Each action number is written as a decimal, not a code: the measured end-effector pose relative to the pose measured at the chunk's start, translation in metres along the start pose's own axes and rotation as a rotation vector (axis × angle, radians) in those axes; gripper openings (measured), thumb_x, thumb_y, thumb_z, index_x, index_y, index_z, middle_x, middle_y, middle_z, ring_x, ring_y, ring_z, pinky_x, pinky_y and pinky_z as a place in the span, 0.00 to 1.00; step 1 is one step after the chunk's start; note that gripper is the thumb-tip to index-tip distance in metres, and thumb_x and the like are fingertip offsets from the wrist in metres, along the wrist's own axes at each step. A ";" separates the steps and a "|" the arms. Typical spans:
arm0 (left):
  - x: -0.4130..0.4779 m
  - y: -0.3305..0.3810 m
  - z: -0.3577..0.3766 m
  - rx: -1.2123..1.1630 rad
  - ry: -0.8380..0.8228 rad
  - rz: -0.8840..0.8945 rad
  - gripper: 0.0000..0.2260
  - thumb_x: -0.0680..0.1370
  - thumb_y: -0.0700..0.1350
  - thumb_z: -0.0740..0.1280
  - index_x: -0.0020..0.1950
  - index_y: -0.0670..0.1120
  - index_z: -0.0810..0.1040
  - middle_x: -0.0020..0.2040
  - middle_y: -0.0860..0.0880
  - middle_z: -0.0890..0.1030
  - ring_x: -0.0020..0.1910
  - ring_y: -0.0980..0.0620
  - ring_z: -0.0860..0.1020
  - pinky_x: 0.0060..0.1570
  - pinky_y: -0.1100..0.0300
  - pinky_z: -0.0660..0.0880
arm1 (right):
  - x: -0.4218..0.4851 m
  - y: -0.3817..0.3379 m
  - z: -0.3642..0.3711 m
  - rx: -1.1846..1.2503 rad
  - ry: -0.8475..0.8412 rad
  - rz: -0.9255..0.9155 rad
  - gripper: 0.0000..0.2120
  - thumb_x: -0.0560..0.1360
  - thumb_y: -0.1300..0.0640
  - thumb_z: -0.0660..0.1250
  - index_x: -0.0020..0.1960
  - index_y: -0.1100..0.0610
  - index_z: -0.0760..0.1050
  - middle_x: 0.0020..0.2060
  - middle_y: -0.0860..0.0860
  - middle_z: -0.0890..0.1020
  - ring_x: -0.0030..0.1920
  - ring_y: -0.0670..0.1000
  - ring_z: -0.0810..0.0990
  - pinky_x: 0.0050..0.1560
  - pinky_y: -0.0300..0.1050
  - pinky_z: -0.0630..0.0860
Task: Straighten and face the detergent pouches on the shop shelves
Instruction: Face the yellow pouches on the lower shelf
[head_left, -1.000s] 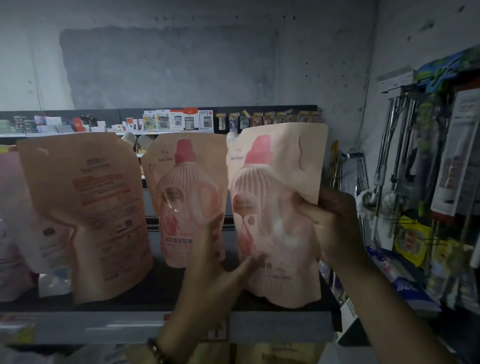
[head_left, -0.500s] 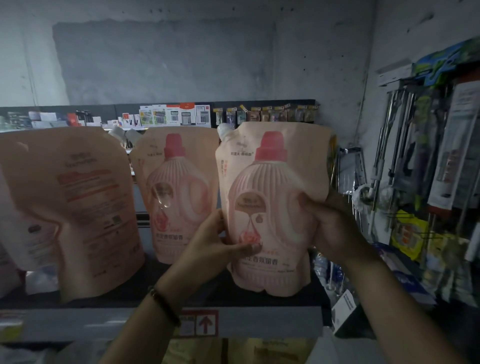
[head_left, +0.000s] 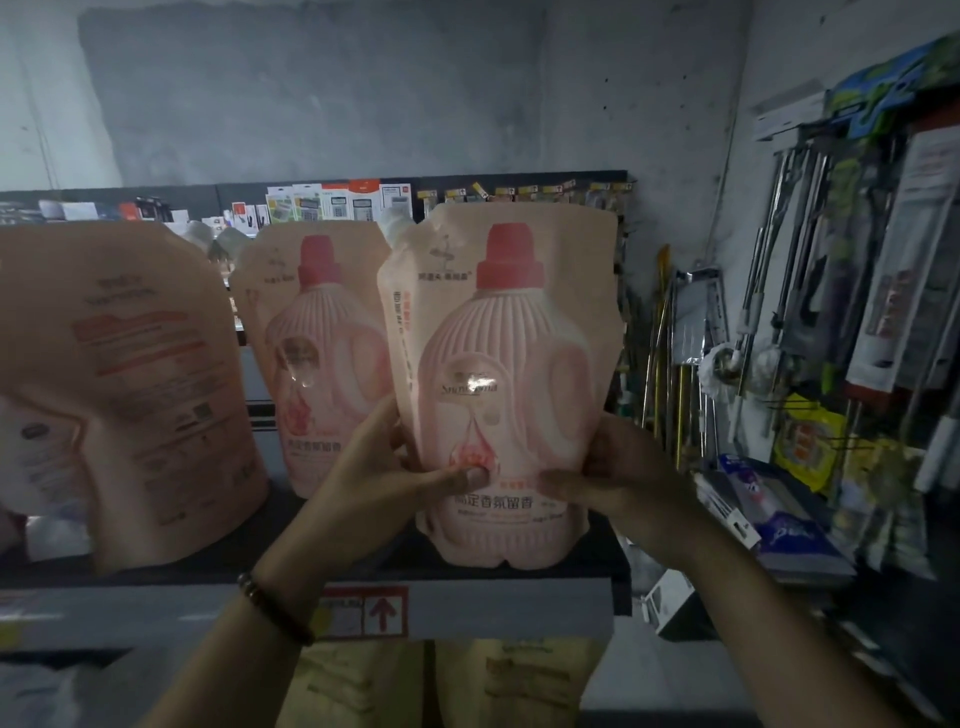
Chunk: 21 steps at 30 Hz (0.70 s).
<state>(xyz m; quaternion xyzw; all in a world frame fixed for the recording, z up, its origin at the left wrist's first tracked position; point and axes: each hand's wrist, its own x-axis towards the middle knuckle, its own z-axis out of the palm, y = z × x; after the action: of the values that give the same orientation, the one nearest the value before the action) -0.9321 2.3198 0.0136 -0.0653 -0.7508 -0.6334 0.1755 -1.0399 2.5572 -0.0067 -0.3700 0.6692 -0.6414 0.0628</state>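
Three pink detergent pouches stand in a row on a dark shelf (head_left: 467, 597). The right pouch (head_left: 509, 364) is nearest to the camera, upright, and shows its front with a printed bottle and a red cap. Its base is at the near edge of the shelf, but I cannot tell if it rests there or hangs just above.

Both hands grasp this pouch low down. The left hand (head_left: 384, 483) holds the left edge, with the thumb pressed on the front and the fingers (head_left: 395, 421) curled behind. The right hand (head_left: 618, 467) holds the right edge in the same way, thumb on the front. The two thumbs nearly meet above the printed text. A dark bead bracelet (head_left: 270, 608) is on the left wrist.

The middle pouch (head_left: 317, 364) stands farther back, front facing out, and the right pouch partly covers it. The left pouch (head_left: 135, 374) shows its back side with small print and leans a little.

A label with a red arrow (head_left: 374, 610) is on the shelf front. Boxed calculators (head_left: 337, 205) stand on a far shelf, and long metal tools (head_left: 779, 291) hang at the right.
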 end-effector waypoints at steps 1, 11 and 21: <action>-0.001 0.000 0.001 0.003 0.003 0.003 0.35 0.67 0.37 0.80 0.72 0.45 0.73 0.63 0.42 0.85 0.60 0.43 0.86 0.54 0.44 0.85 | -0.001 0.001 0.000 -0.005 0.011 -0.008 0.30 0.67 0.57 0.81 0.67 0.56 0.78 0.60 0.50 0.87 0.62 0.51 0.86 0.64 0.59 0.82; -0.013 -0.001 0.010 0.076 0.101 -0.050 0.32 0.68 0.42 0.80 0.70 0.48 0.74 0.62 0.46 0.85 0.61 0.46 0.85 0.53 0.45 0.86 | -0.007 0.011 0.003 0.054 0.043 -0.023 0.27 0.68 0.53 0.79 0.67 0.54 0.79 0.59 0.49 0.88 0.61 0.51 0.86 0.63 0.60 0.82; -0.047 -0.007 0.071 0.550 0.690 0.305 0.46 0.67 0.55 0.83 0.79 0.51 0.62 0.73 0.55 0.68 0.74 0.51 0.69 0.70 0.45 0.74 | -0.019 0.012 -0.006 0.041 0.073 -0.098 0.19 0.76 0.56 0.76 0.66 0.57 0.80 0.59 0.51 0.87 0.62 0.52 0.86 0.62 0.53 0.83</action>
<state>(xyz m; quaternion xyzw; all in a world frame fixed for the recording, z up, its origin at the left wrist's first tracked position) -0.9033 2.3932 -0.0184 0.0884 -0.7705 -0.3625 0.5168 -1.0347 2.5721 -0.0239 -0.3771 0.6388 -0.6704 0.0145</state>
